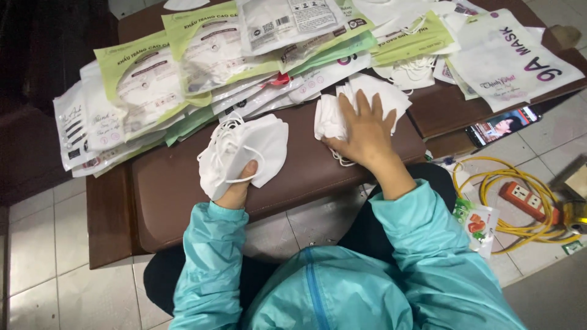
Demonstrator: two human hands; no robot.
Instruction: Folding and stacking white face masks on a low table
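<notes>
Left hand (pixel 239 183) grip pinches a gathered mask stack (pixel 241 153). Right hand (pixel 365 131), fingers spread, presses loose masks (pixel 358 107) beside that stack. Judged partway: pouches (pixel 202 61) behind the stack await.

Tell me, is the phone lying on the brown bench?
No, the phone lies on the tiled floor beside the bench, below the mask packets.
</notes>
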